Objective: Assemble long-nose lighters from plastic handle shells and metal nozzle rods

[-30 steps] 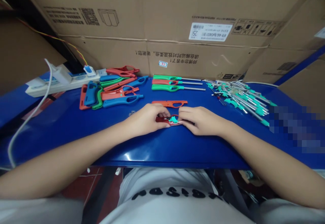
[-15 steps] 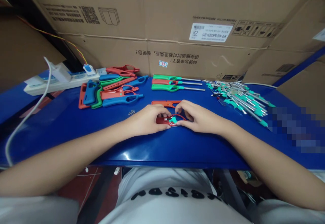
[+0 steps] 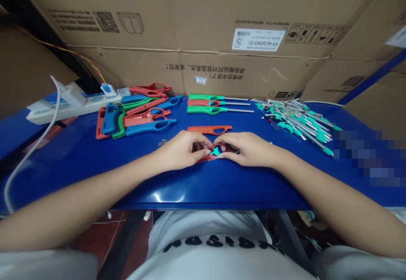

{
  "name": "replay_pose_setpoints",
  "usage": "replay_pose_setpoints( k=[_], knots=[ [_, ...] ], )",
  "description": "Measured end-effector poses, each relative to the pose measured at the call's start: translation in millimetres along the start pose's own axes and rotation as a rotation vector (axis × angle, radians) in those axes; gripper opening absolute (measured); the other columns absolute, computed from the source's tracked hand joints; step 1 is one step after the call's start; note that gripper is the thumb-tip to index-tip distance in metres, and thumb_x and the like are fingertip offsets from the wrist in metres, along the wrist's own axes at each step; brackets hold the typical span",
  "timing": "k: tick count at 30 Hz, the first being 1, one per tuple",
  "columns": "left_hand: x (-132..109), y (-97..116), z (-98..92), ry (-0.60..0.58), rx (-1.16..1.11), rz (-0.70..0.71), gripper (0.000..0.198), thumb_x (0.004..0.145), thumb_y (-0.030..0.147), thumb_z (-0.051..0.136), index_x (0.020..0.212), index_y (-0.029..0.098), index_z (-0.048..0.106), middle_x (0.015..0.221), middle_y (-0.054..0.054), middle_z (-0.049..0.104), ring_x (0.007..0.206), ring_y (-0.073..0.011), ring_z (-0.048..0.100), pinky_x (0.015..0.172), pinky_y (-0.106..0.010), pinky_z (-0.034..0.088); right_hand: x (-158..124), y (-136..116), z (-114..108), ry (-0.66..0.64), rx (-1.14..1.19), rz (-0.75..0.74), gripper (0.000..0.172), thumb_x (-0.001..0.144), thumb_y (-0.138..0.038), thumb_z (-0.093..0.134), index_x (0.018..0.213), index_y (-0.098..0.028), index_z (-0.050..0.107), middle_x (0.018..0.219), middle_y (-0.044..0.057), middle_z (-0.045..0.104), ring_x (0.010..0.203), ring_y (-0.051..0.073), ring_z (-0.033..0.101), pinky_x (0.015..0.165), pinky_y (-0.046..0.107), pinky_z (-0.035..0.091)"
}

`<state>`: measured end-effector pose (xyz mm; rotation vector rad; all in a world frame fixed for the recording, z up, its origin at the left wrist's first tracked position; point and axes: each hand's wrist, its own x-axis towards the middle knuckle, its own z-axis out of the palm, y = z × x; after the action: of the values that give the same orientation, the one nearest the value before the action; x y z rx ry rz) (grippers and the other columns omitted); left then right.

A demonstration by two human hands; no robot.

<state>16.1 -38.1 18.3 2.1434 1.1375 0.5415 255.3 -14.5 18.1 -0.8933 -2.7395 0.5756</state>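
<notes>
The left hand [image 3: 181,149] grips the left end of a red shell [image 3: 202,160], thumb along the near edge and fingers curled over the far side. The right hand [image 3: 255,149] grasps the same shell from the right, thumb and bent fingers closed in around its looped part; the exact contact of its fingertips is partly hidden. The shell is at the middle of the blue table [image 3: 190,191], near the front edge, between the two hands. A teal piece [image 3: 216,151] sits in it, with a thin white wire [image 3: 213,156] looping beside. Just beyond the hands lies an orange shell [image 3: 199,129], its loop to the right. Farther back, three lighters [image 3: 203,110], green, red and green, lie in parallel, metal tubes pointing right. To the right is a heap of rods [image 3: 312,123] with teal parts and wires. To the left, red, blue and green shells [image 3: 144,128] are piled near a white power strip [image 3: 68,111]. A carton [image 3: 203,22] stands along the back, its printing upside down, with a white label [image 3: 259,39].
</notes>
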Motion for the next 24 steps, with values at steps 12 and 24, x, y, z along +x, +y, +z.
replay_pose_setpoints(
  k=[12, 24],
  knots=[
    [-4.7, 2.6, 3.5, -0.021, 0.067, 0.127, 0.019, 0.086, 0.031, 0.069, 0.098, 0.017, 0.074, 0.083, 0.000, 0.073, 0.066, -0.0113, 0.062, 0.061, -0.022, 0.045, -1.6, -3.7, 0.0, -0.017, -0.211, -0.120, 0.025, 0.099, -0.035, 0.056, 0.115, -0.018, 0.064, 0.110, 0.010, 0.073, 0.094, 0.024, 0.069, 0.075, 0.031, 0.046],
    [-4.7, -2.7, 7.7, 0.036, 0.127, 0.176, 0.014, 0.092, 0.027, 0.065, 0.098, 0.019, 0.076, 0.087, 0.001, 0.075, 0.071, -0.0114, 0.065, 0.066, -0.022, 0.046, -6.7, 0.7, -7.7, 0.017, -0.254, -0.160, 0.028, 0.098, -0.040, 0.058, 0.116, -0.020, 0.067, 0.109, 0.008, 0.074, 0.098, 0.023, 0.069, 0.077, 0.031, 0.047]
  ],
)
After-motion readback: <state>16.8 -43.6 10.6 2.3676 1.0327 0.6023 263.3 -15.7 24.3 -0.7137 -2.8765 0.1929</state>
